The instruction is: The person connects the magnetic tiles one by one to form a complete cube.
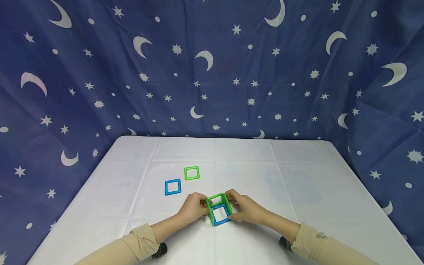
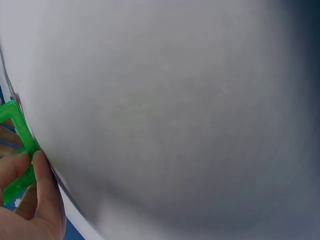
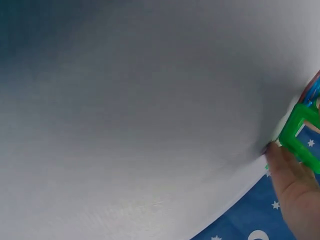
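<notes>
Your left hand's fingers (image 2: 46, 187) pinch one green wall of the frame box (image 1: 218, 206), between your hands at the tabletop (image 1: 265, 176); your right hand (image 1: 246, 209) grips the opposite wall, probably bracing it (the blue tile (image 1: 173, 180) and green tile (image 1: 191, 168) lie loose beyond).

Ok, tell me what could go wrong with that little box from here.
The left grip and right grip hold opposite sides of the frame box, so uneven pressure might skew it or part a joint. A stray forward move of the left grip could also nudge the loose blue frame or loose green frame.
</notes>
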{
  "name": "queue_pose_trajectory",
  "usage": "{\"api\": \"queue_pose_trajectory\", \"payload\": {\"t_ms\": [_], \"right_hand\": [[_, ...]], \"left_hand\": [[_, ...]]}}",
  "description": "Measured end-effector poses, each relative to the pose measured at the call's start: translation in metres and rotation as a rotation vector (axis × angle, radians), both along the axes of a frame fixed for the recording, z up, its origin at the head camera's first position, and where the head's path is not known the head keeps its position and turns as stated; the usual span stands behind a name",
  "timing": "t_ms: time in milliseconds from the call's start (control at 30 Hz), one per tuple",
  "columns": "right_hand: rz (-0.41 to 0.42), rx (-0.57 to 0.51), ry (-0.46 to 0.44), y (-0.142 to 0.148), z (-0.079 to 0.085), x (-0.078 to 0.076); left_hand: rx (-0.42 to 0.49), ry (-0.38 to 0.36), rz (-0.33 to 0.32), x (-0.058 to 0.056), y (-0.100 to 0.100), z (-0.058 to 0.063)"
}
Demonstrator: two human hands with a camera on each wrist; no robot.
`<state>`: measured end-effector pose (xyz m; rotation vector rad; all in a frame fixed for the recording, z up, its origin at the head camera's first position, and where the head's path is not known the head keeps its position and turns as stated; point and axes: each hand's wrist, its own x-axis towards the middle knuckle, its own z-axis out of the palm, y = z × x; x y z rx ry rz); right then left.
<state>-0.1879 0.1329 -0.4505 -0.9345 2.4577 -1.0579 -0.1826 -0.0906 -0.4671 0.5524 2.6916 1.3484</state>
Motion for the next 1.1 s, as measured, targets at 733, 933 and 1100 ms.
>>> {"api": "queue_pose_trajectory", "payload": {"t_ms": [733,933,1100], "right_hand": [[-0.188,0.187,0.066,-0.016,0.002,-0.001],[-0.143,0.187,0.103,-0.02,0.001,-0.017],[-0.056,0.16,0.132,-0.024,0.0,-0.032]], "left_hand": [[0.055,-0.093,-0.057,0.006,-0.004,0.004],[0.096,-0.134,-0.09,0.011,-0.006,0.008],[0.154,-0.224,-0.093,0.009,-0.007,0.008]]}}
